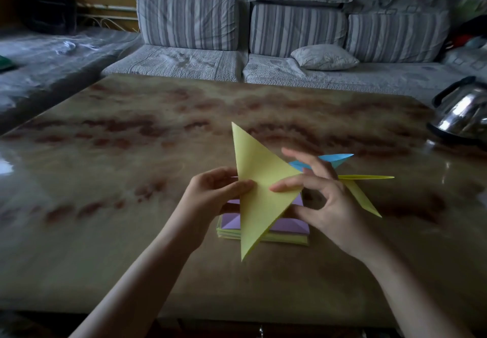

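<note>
In the centre of the frame, just above a paper stack (279, 235) on the counter (118, 185), a folded yellow paper triangle (259, 195) is held up. It looks light, thin and easily creased, so it is best gripped at its edges. The left hand (210, 192) pinches its left edge. The right hand (332, 203) pinches its right corner between forefinger and thumb, with the other fingers spread. Further back on the right lie a blue folded piece (332, 159) and a kettle (463, 113).

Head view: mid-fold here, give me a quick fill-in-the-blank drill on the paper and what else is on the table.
1. The left hand and right hand pinch a folded paper triangle coloured ____.
2. Under it, the square paper stack has a ____ sheet on top.
3. The shiny steel kettle stands at the marbled brown table's ____ edge.
4. Beside a folded yellow paper piece lies a pointed folded paper piece coloured ____.
Missing words: yellow; purple; right; blue.
</note>
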`<state>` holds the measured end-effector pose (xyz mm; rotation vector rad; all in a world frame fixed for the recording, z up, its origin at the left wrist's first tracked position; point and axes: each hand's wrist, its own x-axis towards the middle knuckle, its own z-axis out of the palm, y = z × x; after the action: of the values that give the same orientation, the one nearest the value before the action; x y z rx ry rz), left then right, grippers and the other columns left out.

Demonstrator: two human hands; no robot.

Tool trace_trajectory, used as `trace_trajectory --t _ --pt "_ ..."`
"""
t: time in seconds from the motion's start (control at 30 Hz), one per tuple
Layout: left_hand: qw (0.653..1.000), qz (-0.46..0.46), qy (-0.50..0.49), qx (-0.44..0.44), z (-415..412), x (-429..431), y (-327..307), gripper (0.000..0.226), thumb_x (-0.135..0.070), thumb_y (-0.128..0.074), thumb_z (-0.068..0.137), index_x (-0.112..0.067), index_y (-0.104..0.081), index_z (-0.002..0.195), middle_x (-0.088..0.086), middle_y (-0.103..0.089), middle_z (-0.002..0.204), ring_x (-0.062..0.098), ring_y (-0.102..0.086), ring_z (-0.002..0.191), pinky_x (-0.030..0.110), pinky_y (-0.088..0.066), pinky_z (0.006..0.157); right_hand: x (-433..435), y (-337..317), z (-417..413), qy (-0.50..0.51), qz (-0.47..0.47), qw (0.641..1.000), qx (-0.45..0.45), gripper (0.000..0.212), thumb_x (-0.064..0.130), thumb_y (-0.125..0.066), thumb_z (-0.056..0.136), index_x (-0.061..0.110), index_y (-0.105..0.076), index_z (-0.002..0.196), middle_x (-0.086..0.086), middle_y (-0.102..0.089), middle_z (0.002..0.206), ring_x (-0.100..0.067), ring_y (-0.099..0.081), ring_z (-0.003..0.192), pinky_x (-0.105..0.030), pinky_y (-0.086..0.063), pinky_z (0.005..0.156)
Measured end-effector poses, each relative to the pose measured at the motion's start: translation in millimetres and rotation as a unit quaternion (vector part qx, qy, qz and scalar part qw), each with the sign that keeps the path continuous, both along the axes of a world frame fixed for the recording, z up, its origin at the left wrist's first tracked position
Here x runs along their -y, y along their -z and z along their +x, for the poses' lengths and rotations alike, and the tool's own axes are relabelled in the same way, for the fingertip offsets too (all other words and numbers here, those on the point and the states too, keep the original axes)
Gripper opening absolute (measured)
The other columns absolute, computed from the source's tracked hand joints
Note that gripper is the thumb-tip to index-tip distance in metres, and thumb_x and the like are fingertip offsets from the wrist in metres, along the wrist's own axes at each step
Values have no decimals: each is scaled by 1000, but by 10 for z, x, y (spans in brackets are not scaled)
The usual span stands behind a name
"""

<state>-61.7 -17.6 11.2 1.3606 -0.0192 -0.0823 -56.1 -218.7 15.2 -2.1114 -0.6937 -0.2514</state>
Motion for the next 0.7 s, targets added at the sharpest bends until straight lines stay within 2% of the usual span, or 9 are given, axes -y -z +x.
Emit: trace_trajectory --t 0.07,0.13,0.23,0.27,0.33,0.43,0.53,0.63,0.7 --pt "1000 -3 17 -1 -18 19 -3 16 -2 -63 82 -2 -69 97 7 -73 86 12 -68 70 20 -52 55 -14 20 16 1 51 998 -42 24 20 -78 69 36 -74 86 25 -51 130 0 -44 126 -21 -35 105" --pt "999 -10 34 -5 -45 31 -13 15 -3 -60 85 -3 -68 97 8 -73 85 12 -70 71 19 -51 54 -32 24 29 -7 131 988 -86 17 37 -79 64 34 -75 80 17 -64 114 -4 -57 113 -29 -42 99" --pt "998 -10 61 1 -79 42 -29 20 -11 -52 91 -3 -67 102 11 -74 94 15 -72 83 19 -53 58 -53 63 52 19 207 973 -102 33 52 -78 61 21 -72 72 -5 -67 85 -11 -61 82 -28 -45 79" --pt "998 -12 66 2 -81 47 -31 23 -14 -50 92 -2 -67 104 12 -74 96 17 -72 86 20 -54 60 -67 66 52 33 217 970 -104 36 50 -79 62 17 -70 71 -10 -64 75 -13 -58 73 -25 -44 71" --pt "998 -18 65 -1 -79 64 -35 30 -20 -50 91 0 -66 106 16 -73 96 21 -71 91 23 -56 66 -101 56 45 55 244 962 -111 28 36 -80 67 11 -68 71 -6 -63 63 -15 -57 61 -23 -46 63" --pt "998 -38 56 -6 -82 92 -46 39 -29 -54 84 1 -66 106 17 -73 96 23 -71 92 27 -58 72 -126 50 40 73 283 947 -135 32 23 -75 65 2 -63 85 -2 -67 67 -19 -62 53 -22 -51 54" --pt "999 -15 41 10 -95 110 -45 33 -24 -63 77 -4 -69 103 14 -74 93 21 -71 89 25 -57 70 -151 43 32 82 305 936 -157 38 20 -76 64 7 -57 94 -2 -68 66 -22 -63 49 -24 -51 50" --pt "1000 -2 2 22 -98 127 -21 25 -10 -67 78 -2 -70 101 14 -74 88 19 -72 83 23 -56 65 -198 45 0 76 315 930 -175 37 9 -75 71 13 -54 101 -2 -66 63 -23 -64 50 -23 -51 49" --pt "999 -18 -29 28 -102 146 -6 22 -12 -68 75 -5 -72 96 13 -75 84 18 -72 79 22 -56 65 -236 55 -22 70 336 919 -193 41 2 -73 73 13 -52 106 -11 -67 71 -25 -65 52 -24 -51 49"
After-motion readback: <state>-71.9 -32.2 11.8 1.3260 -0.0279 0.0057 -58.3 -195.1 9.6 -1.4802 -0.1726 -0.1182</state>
